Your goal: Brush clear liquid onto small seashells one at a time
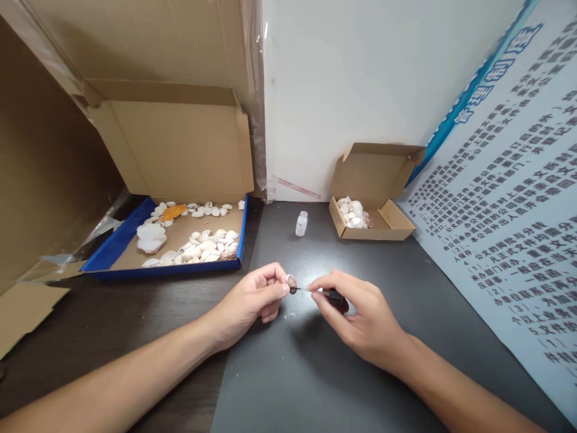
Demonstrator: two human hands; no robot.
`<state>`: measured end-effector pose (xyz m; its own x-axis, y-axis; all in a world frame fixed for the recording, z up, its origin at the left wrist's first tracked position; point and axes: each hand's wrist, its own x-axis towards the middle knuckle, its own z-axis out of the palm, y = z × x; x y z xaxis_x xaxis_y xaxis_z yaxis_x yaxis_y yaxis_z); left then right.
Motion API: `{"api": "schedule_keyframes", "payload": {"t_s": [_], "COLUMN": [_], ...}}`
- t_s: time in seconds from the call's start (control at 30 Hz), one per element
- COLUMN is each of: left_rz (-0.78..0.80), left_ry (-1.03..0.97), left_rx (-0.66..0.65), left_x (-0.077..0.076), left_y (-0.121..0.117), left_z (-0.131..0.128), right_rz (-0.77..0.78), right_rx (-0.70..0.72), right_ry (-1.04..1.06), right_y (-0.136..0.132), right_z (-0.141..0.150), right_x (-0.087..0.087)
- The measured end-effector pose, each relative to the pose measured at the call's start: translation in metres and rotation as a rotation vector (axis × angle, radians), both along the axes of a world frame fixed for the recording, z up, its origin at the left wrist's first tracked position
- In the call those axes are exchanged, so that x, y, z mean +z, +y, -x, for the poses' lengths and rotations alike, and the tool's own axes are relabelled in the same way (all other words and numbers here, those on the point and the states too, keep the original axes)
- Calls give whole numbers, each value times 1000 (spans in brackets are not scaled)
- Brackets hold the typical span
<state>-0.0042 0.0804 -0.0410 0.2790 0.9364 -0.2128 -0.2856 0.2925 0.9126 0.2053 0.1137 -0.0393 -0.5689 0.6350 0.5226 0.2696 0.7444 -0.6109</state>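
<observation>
Forearms (455,376) reach over the desk (270,379), left hand (246,304) pinching a shell (291,281) in its fingers, right hand (369,319) holding a tool (336,296) tip to it, contact which seems to call for steadiness.

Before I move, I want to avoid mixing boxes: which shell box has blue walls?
The larger box on the left, holding an orange piece. Its walls are blue; the smaller box on the right has brown ones.
</observation>
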Motion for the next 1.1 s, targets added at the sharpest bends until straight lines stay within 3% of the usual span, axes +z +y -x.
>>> {"api": "schedule_keyframes", "payload": {"t_s": [0.13,0.23,0.33,0.43,0.63,0.83,0.97,1.1], "left_rz": [-5,-18,-22,-21,-28,-23,-21,-18], "left_ry": [5,10,11,6,13,25,26,22], "left_rx": [-3,-12,-15,4,9,4,4,4], "left_x": [0,0,0,0,0,1,0,-1], "left_y": [0,0,0,0,0,-1,-1,0], "left_z": [0,0,0,0,0,-1,0,0], "right_rz": [17,3,15,35,-7,97,120,162], "right_rx": [-85,-8,65,81,99,35,93,20], "right_ry": [-22,54,-10,-62,96,8,2,-44], "right_y": [3,2,2,4,0,-3,-4,-2], "right_z": [1,0,-2,-3,0,1,-1,-2], "right_x": [0,1,-2,-5,-3,0,2,3]}}
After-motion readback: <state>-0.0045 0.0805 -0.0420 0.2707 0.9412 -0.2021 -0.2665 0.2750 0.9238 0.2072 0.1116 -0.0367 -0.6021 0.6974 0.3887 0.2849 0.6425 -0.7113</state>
